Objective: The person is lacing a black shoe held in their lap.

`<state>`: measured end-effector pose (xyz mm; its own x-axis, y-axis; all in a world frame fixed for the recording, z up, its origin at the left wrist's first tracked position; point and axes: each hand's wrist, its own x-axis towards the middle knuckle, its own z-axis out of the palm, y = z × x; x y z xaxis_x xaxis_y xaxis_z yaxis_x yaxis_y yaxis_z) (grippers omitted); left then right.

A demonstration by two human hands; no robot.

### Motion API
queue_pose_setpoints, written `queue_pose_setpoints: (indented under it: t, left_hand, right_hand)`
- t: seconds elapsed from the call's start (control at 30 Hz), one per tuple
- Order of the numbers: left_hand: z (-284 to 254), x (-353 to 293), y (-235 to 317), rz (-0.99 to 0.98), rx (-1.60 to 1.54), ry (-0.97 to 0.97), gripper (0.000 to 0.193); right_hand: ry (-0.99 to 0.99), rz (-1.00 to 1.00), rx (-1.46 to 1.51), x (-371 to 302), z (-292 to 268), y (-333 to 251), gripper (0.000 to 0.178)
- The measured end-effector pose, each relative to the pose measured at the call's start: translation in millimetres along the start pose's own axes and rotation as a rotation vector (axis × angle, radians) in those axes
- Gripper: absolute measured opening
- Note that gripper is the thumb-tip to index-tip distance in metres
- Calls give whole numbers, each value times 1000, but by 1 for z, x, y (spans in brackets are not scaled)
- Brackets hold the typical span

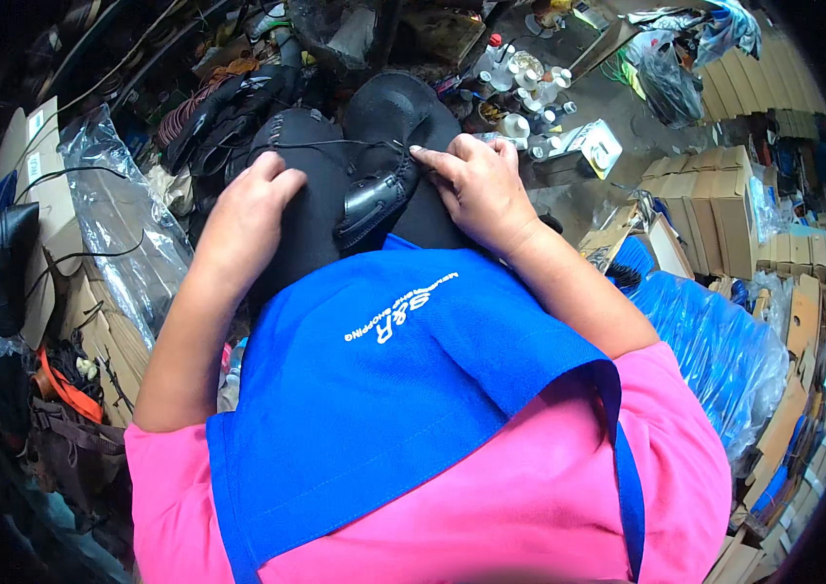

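Note:
A black shoe upper (pixel 371 202) lies on my lap, between my knees in black trousers. My right hand (pixel 476 185) rests on its right side, fingertips pressing its stitched edge. My left hand (pixel 250 216) lies on my left thigh, fingers curled, close to a thin black thread (pixel 330 145) that runs from it across to the shoe upper. Whether the left fingers pinch the thread is hard to tell. A blue apron (pixel 403 380) over a pink shirt covers my lower body.
Small white glue bottles and jars (pixel 530 92) stand on the floor ahead. Cardboard boxes (pixel 719 200) stack at the right beside a blue plastic-wrapped bundle (pixel 724 341). A clear plastic bag (pixel 121 224), flat cardboard and black shoe parts (pixel 223 112) lie at the left.

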<state>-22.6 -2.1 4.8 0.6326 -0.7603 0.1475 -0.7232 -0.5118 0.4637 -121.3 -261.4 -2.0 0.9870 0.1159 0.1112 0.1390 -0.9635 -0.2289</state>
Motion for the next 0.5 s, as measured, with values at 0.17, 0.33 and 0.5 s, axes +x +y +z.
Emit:
queue_pose_setpoints:
  t: [0.17,0.33,0.5]
  left_hand:
    - [-7,0,0,-69,166,9,24]
    - [-6,3,10,-134,109,-7,20]
    - [-10,2,5,-129,-98,46,23]
  right_hand:
    - [50,-51,-90,-3,5,-5,38]
    - [43,-51,-106,-3,3,-6,38]
    - [45,-29,-91,-4,3,-5,41]
